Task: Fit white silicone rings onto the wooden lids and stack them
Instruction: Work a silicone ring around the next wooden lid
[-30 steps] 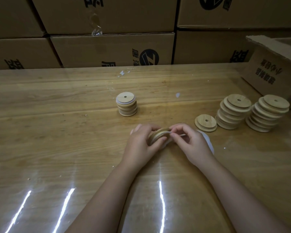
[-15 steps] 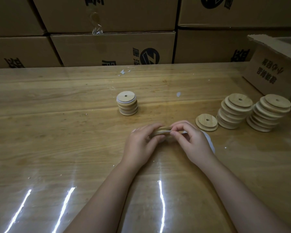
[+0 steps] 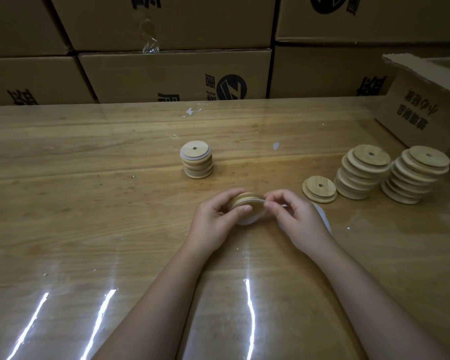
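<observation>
Near the middle of the glossy wooden bench [image 3: 89, 203], the left hand [image 3: 215, 222] curls its grip round a round pale wooden lid [image 3: 244, 199], tilted on edge, probably to expose its rim. The right hand [image 3: 300, 219] pinches the white silicone ring [image 3: 246, 221], apparently stretching it over that rim. Ringed lids form a short stack [image 3: 196, 159] just beyond. Bare lids wait in three piles [image 3: 361, 175] toward the right edge, within easy reach. The open cardboard box [image 3: 426, 110] at the far right corner hides its contents.
</observation>
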`<state>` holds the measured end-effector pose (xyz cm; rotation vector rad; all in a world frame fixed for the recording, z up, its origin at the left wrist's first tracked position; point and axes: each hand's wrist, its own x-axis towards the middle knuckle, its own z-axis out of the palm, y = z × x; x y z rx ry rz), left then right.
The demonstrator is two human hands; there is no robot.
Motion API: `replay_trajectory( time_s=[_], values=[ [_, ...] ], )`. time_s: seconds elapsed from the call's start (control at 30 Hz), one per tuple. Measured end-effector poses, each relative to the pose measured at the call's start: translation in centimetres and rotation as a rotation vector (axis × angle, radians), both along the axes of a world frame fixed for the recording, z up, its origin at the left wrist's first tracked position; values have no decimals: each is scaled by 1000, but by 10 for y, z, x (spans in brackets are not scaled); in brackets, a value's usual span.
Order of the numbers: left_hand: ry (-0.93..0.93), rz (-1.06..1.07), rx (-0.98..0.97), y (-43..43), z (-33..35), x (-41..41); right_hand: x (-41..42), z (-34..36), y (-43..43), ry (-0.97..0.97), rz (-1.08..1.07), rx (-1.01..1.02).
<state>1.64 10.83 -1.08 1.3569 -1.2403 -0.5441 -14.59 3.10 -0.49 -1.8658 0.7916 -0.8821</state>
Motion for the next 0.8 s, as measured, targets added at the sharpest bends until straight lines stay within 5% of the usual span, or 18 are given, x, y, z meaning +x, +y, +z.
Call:
replay_trajectory(
  time_s=[0.47, 0.8],
  values=[
    [-15, -19, 70, -1, -2, 1, -2, -2, -2, 53, 14, 38],
    [-380, 80, -57, -1, -2, -6, 1, -2, 5, 23, 19, -33]
  ],
)
